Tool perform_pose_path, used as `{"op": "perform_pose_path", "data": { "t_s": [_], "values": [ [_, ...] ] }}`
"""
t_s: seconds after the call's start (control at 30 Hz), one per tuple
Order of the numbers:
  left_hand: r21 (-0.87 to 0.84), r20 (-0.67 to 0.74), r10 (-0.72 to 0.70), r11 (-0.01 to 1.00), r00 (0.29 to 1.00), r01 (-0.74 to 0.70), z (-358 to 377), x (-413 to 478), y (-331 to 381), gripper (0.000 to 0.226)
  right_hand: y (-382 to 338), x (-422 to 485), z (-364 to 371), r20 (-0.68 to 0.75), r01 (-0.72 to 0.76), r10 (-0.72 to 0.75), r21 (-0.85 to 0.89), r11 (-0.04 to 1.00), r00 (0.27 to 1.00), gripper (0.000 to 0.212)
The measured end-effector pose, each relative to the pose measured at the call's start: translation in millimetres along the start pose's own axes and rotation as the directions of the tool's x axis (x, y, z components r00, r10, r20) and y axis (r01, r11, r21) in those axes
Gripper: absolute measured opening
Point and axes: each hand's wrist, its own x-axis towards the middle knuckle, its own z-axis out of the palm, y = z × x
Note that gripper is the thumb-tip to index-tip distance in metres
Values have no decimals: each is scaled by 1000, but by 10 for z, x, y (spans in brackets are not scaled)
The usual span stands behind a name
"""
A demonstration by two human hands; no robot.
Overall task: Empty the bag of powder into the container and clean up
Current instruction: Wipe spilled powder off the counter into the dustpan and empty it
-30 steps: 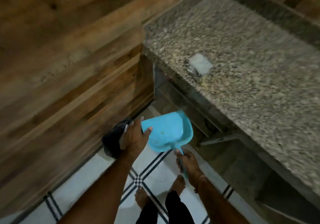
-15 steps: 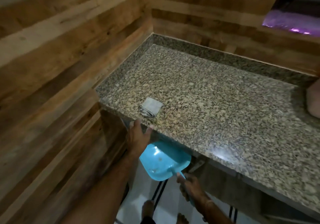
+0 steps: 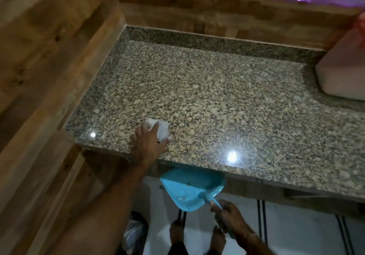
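Note:
A folded whitish cloth (image 3: 163, 128) lies near the front edge of the granite counter (image 3: 217, 104). My left hand (image 3: 147, 143) rests on it with fingers laid flat and the thumb spread to the right. A few yellowish crumbs (image 3: 172, 150) lie just right of that hand. My right hand (image 3: 230, 218) grips the handle of a turquoise dustpan (image 3: 187, 189), held just below the counter's front edge. A few specks sit in the pan. A pinkish container (image 3: 343, 71) stands at the counter's far right, partly cut off.
Wooden walls close in on the left and behind the counter. A dark bin with a plastic liner (image 3: 134, 233) stands on the tiled floor by the left wall. My bare feet (image 3: 197, 233) are below the dustpan.
My left hand rose from the dustpan's rim to the counter and now lies on the cloth. The dustpan moved up from the bin to the counter edge. The view tilted up.

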Motion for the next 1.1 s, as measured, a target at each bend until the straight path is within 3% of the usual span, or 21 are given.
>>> {"op": "perform_pose_path", "data": {
  "t_s": [0.1,0.2,0.33,0.4,0.5,0.63,0.7,0.77,0.9,1.0,1.1],
  "values": [
    [80,41,94,992,995,-97,34,-50,36,59,45,-71,-2,-23,-13,14,57,998,1000,33],
    [68,39,94,993,995,-97,-8,-38,72,53,71,-165,-41,-40,1,2,73,997,999,32],
    [73,-67,93,993,993,-88,83,-37,132,50,164,-304,-175,-95,46,-39,70,996,995,28],
    [48,-26,128,991,991,-127,219,-75,408,56,291,-345,-263,-116,48,-37,88,995,993,28],
    [-42,31,320,947,947,-319,426,-282,1039,53,475,-424,-379,-138,31,-15,116,993,990,27],
    [-214,67,582,801,810,-558,637,-576,1803,39,658,-571,-515,-149,23,-1,144,989,989,28],
    [-231,19,511,839,860,-493,613,-481,1838,28,734,-648,-628,-156,25,2,169,985,988,28],
    [-219,3,270,940,963,-263,504,-294,1607,24,808,-709,-754,-165,14,17,190,982,986,28],
    [21,-56,53,998,997,-52,324,-260,1323,31,980,-782,-1094,-206,-8,58,236,972,977,30],
    [49,-42,86,995,995,-84,437,-641,1844,43,1110,-740,-1366,-259,-13,85,271,963,962,41],
    [17,39,253,967,967,-253,562,-1121,2603,45,1185,-702,-1625,-284,-19,103,282,959,953,41]
  ]
}}
